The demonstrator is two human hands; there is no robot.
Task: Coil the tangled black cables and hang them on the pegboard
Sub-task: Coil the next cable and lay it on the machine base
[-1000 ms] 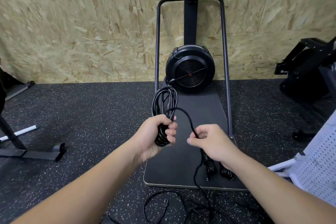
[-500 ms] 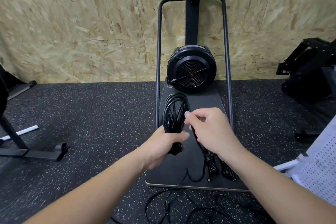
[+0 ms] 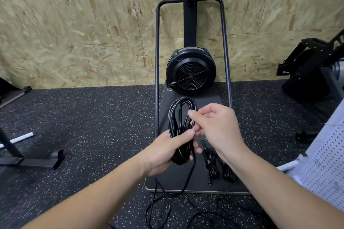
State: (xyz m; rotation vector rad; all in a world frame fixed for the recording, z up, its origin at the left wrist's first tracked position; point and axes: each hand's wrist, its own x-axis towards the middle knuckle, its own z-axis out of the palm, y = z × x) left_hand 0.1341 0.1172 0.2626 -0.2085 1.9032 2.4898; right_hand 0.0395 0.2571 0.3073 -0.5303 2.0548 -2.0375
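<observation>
My left hand (image 3: 165,151) grips a coil of black cable (image 3: 176,117) near its lower end, the loops standing up above my fist. My right hand (image 3: 214,126) pinches a strand of the same cable against the coil's right side. The free tail (image 3: 188,180) drops from my left hand to the floor. Two wound black cable bundles (image 3: 211,163) (image 3: 227,172) lie side by side on the black platform (image 3: 186,188), partly behind my right forearm. Loose tangled cable (image 3: 160,210) lies on the floor near me. The white pegboard (image 3: 327,165) leans at the right edge.
A black fan-wheel exercise machine (image 3: 190,72) with a tall metal frame (image 3: 157,61) stands against the chipboard wall. Black equipment (image 3: 312,72) sits at the right, and a black stand foot (image 3: 37,160) with a white bar (image 3: 18,138) at the left. The floor is speckled rubber.
My right hand rose from beside my left hand up to the coil, laying another turn of cable. The coil now stands more upright and closer to centre.
</observation>
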